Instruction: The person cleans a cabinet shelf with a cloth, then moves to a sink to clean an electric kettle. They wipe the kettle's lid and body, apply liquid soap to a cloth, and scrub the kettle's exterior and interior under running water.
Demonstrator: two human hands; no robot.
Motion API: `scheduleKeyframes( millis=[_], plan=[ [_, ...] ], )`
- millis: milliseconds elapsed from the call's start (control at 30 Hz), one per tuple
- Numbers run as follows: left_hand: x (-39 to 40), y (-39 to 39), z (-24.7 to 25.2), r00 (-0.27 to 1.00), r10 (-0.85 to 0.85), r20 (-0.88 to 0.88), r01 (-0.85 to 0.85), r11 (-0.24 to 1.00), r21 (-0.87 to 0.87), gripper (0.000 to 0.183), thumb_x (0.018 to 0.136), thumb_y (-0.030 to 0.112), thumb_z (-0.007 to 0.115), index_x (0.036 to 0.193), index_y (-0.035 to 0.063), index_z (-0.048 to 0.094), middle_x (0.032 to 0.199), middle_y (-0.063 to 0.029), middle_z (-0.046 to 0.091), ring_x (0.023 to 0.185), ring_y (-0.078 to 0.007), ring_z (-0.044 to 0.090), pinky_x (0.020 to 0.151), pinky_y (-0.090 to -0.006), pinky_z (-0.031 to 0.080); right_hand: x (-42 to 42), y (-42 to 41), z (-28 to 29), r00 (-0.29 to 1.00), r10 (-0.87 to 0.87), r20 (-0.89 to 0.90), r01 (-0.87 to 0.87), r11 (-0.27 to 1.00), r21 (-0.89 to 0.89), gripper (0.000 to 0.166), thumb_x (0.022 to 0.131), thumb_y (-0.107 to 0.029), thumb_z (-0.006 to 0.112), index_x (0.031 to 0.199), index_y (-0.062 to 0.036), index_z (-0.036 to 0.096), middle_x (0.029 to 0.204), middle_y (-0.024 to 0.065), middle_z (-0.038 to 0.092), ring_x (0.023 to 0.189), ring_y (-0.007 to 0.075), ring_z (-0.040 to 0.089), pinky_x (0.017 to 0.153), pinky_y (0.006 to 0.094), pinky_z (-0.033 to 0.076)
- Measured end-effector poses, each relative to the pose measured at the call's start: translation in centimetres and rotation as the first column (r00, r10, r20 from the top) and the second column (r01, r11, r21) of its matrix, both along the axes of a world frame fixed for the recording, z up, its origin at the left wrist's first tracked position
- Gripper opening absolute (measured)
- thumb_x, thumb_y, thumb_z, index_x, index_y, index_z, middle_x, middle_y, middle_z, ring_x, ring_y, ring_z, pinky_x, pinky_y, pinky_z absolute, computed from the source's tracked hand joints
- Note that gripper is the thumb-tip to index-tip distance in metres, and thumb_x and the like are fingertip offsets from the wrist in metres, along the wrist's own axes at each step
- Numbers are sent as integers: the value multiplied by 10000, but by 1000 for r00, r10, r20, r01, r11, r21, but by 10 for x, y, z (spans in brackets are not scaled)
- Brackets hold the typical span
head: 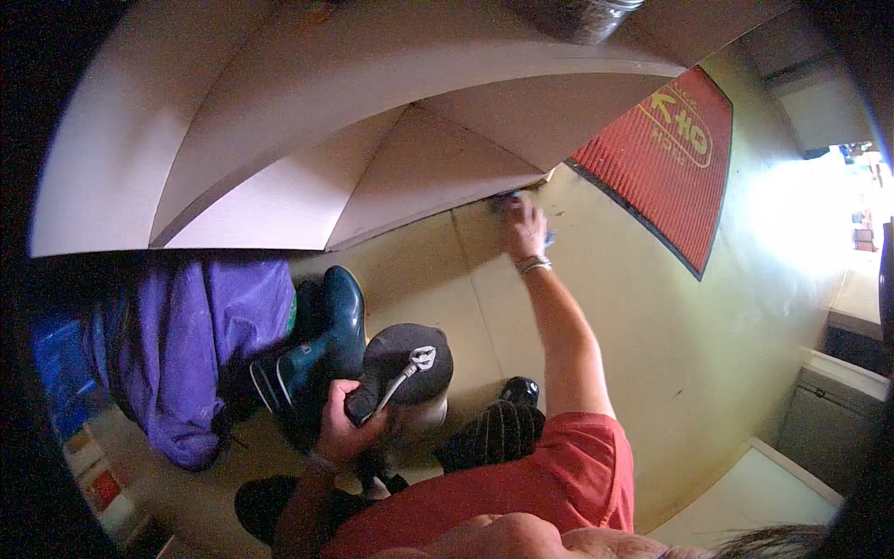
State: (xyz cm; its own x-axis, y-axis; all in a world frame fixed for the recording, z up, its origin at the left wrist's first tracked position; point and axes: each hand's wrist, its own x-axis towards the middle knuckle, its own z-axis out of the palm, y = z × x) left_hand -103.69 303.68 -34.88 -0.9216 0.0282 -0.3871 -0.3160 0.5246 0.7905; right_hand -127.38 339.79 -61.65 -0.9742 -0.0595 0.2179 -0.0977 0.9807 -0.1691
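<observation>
My left hand (353,426) is closed around the black grip of a dark round-topped object (408,360). A grey stem or cord runs across its top to a pale fitting; its exact kind is unclear. Stretched forward, my right hand (527,227) is at the lower edge of a pale panelled counter (447,161), close to the floor (433,258). Its fingers are blurred beside a small dark thing, and I cannot tell whether they grip it. A bit of light blue shows by the wrist, which wears a bracelet.
Dark rubber boots (342,307) and purple fabric (181,349) are at the left. A red ribbed mat (670,161) with yellow lettering lies at the right front. A cylindrical container (594,21) stands on the counter. Grey-green cabinetry (824,426) is at the right.
</observation>
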Motion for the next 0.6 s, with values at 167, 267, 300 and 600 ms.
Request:
scheduleKeyframes(
  millis=[167, 267, 300, 600],
  plan=[
    [-3, -11, -2, 985, -142, -100, 144, 990, 9, 554, 716, 219, 796, 1128, 39, 474, 994, -153, 597, 908, -259, 612, 820, -405, 501, -7, 100, -20, 972, -232, -35, 234, 942, 242, 540, 757, -189, 668, 1265, -67, 531, 1328, 125, 440, 1162, 339, 466, 962, 417, 429],
    [13, -13, -4, 997, -66, -36, 68, 997, 46, 569, 719, 241, 794, 1140, 39, 469, 1005, -160, 600, 925, -269, 619, 838, -410, 501, -21, 78, 16, 874, -349, 340, 370, 929, 0, 383, 783, -139, 621, 1156, -71, 561, 1132, 200, 537, 1035, 377, 533, 866, 467, 478],
    [14, -14, -5, 996, -78, -36, 79, 996, 36, 567, 721, 245, 792, 1140, 39, 470, 1008, -160, 600, 927, -273, 620, 843, -411, 501, -25, 83, 25, 844, -356, 400, 405, 913, -42, 339, 794, -131, 608, 1125, -69, 567, 1080, 214, 556, 999, 388, 546, 842, 480, 485],
    [32, -38, -54, 995, -95, -23, 97, 982, 162, 575, 707, 221, 755, 1165, 36, 461, 1041, -156, 563, 979, -279, 575, 877, -422, 466, -74, -52, 53, 893, -410, 188, 421, 609, -672, 212, 799, -157, 609, 996, -100, 663, 1212, 194, 547, 1213, 345, 461, 1000, 480, 390]
  ],
)
